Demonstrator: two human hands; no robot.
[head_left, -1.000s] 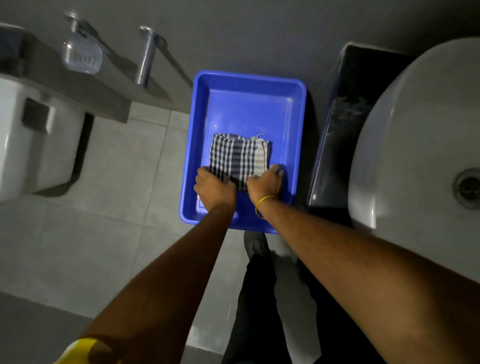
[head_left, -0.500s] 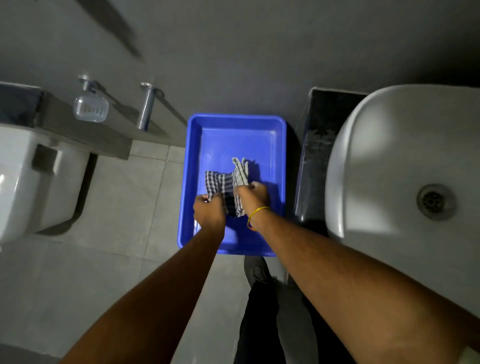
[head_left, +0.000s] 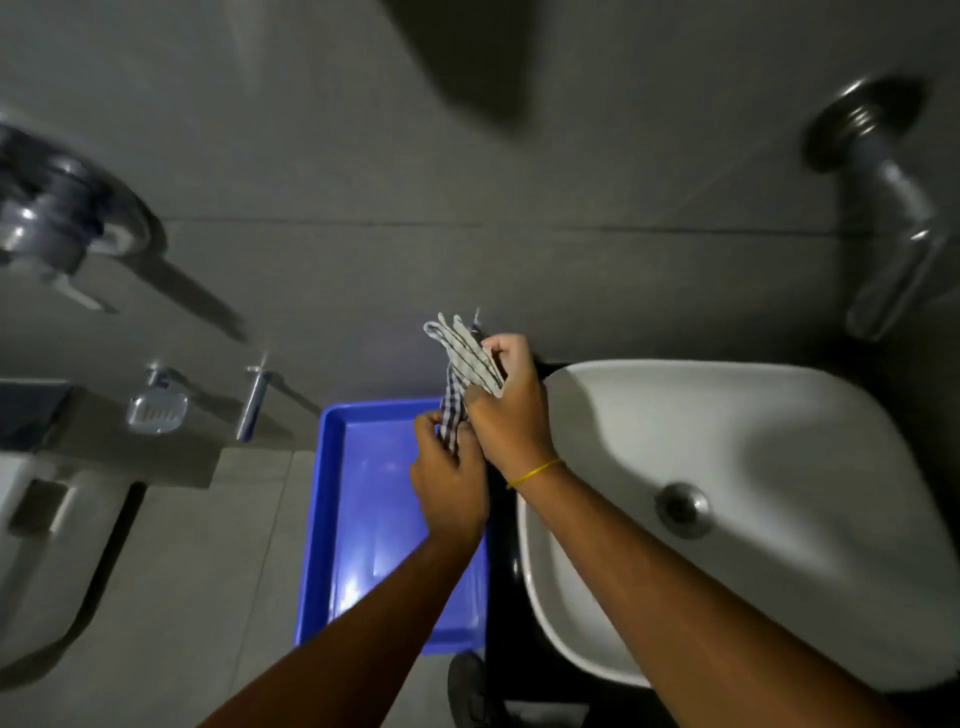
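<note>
A folded checked cloth (head_left: 462, 364), black and white, is held up in the air between both hands, above the far right corner of a blue plastic tray (head_left: 322, 519) on the floor. My right hand (head_left: 511, 402) grips the cloth's upper part; a yellow band circles that wrist. Just below, my left hand (head_left: 449, 480) grips the cloth's lower end. The cloth's folded edges stick out past my right fingers. Nothing lies in the tray.
A white wash basin (head_left: 779, 467) with a metal drain (head_left: 681, 508) sits right of my hands, a wall tap (head_left: 893, 208) above it. At left are a white toilet (head_left: 31, 545), a soap dish (head_left: 156, 410) and metal fittings on the grey wall.
The cloth lay flat in the tray; both hands gathered it and lifted it out, up and to the right toward the basin. The view has tilted upward.
</note>
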